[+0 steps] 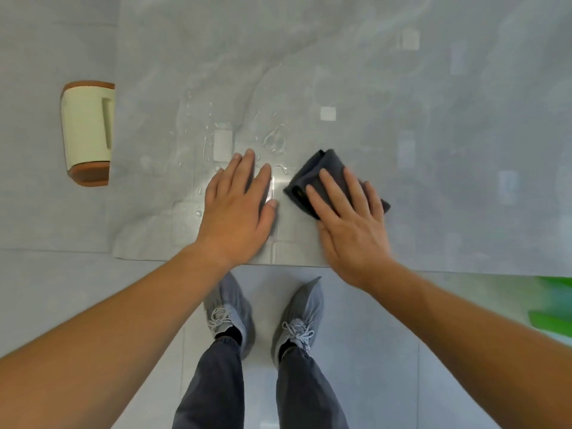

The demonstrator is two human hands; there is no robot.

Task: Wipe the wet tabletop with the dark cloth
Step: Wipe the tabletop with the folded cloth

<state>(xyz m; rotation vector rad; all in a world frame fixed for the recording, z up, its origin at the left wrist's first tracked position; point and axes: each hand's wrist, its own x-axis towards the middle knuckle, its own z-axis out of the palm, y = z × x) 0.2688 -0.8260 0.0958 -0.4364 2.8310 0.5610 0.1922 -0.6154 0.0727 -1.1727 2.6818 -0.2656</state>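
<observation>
Tabletop (433,88); right hand (349,224) flat on cloth (318,168)

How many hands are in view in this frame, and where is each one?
2. The left hand lies flat on the wet tabletop, just below the droplets. The right hand presses flat on the dark cloth beside it. Neither is hidden.

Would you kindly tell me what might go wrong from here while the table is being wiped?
1. The left hand lies flat among the droplets on the tabletop; it may slip or smear water.
2. The dark cloth under the right hand is folded small and sits right of the droplets; one pass may miss the scattered ones.
3. Wiping toward the near edge might drip water by the shoes.
</observation>
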